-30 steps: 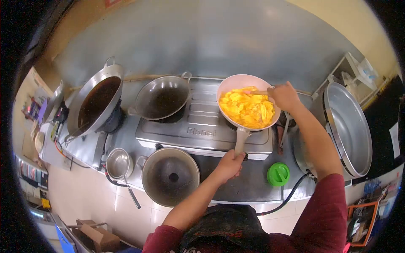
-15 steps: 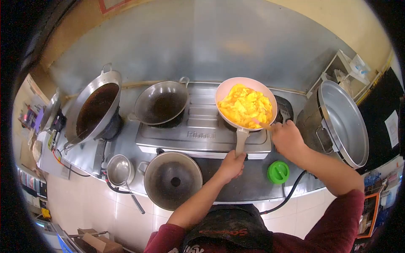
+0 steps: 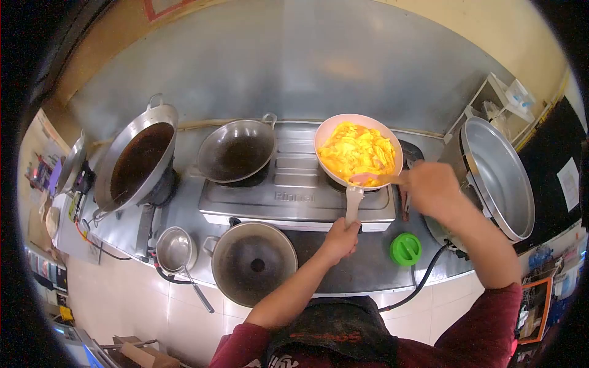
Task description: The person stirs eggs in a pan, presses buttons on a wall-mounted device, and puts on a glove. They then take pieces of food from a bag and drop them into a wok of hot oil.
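My left hand (image 3: 341, 241) is closed around the pale handle of a pink frying pan (image 3: 329, 127), which sits on the right burner of the gas stove (image 3: 294, 205). Soft yellow scrambled eggs (image 3: 356, 147) fill much of the pan. In my right hand (image 3: 432, 190), slightly blurred, is a spatula (image 3: 365, 179) with a pinkish head and a brownish handle. Its head lies inside the pan at the near edge of the eggs, close to where the pan's handle joins.
A dark wok (image 3: 236, 150) occupies the left burner. Further left stands a large wok of dark liquid (image 3: 142, 161). A wide pan (image 3: 254, 264), a small saucepan (image 3: 176, 248) and a green lid (image 3: 405, 249) are along the counter's front. A tall pot (image 3: 500, 184) leans at right.
My right hand has moved right and a little upward, now held over the pan's right side. The spatula head has shifted left toward the near rim. My left hand stays on the handle.
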`<state>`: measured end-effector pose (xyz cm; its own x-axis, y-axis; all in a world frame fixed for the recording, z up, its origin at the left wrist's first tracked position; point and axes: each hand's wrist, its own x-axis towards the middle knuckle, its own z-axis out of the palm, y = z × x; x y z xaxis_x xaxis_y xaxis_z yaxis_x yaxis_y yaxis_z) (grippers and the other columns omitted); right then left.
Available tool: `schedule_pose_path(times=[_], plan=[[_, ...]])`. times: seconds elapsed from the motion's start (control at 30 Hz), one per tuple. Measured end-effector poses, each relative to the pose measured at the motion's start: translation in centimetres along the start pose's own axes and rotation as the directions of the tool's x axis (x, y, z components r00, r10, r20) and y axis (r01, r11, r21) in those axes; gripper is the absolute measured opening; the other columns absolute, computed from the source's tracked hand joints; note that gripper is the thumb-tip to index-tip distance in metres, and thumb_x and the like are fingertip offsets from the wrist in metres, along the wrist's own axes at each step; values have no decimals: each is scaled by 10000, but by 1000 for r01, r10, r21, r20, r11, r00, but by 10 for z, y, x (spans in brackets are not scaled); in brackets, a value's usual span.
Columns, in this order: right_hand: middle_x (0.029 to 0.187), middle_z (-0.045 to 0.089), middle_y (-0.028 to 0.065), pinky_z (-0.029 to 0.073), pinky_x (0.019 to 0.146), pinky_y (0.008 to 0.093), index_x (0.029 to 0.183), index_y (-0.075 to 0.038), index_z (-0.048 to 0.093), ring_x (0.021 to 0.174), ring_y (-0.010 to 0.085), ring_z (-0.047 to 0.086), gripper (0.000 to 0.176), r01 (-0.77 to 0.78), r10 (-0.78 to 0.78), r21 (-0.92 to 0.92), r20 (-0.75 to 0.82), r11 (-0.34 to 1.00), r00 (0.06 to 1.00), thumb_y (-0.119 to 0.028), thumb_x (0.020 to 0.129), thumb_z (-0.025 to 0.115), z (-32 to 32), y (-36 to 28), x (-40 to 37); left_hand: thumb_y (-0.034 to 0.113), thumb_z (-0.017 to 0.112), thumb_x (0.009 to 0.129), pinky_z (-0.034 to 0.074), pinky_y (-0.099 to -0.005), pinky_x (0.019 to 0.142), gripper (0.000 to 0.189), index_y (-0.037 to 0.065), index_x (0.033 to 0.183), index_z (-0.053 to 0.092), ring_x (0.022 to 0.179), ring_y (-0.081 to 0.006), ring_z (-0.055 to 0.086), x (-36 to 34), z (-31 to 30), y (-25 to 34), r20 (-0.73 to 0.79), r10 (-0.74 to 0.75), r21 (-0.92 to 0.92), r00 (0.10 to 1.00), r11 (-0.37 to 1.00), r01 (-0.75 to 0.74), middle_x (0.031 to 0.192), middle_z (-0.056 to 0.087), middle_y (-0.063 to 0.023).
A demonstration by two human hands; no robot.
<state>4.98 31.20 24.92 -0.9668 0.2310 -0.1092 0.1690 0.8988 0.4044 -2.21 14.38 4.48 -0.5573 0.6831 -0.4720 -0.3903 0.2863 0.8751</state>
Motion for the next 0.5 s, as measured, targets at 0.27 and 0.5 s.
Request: schedule_pose_path(times=[0.27,0.5], plan=[[964,688,165,588,700,398,989,-50,715,855,319,718,188,-193,207,118,-125,974,970,-126,850,613,76,-22,81,360,529,1009,390,-295,398,307,56,1015,481,500,-130,508,12,-1,-17,47,41,34,998,999,-43,682,514,-27],[871,703,174,576,718,449,961,-51,719,839,349,708,186,-153,151,230,25,961,988,-136,820,633,23,-12,23,353,534,1008,371,-292,385,299,61,1034,474,480,-128,484,7,-4,-10,50,-11,-42,999,999,13,680,514,-31]])
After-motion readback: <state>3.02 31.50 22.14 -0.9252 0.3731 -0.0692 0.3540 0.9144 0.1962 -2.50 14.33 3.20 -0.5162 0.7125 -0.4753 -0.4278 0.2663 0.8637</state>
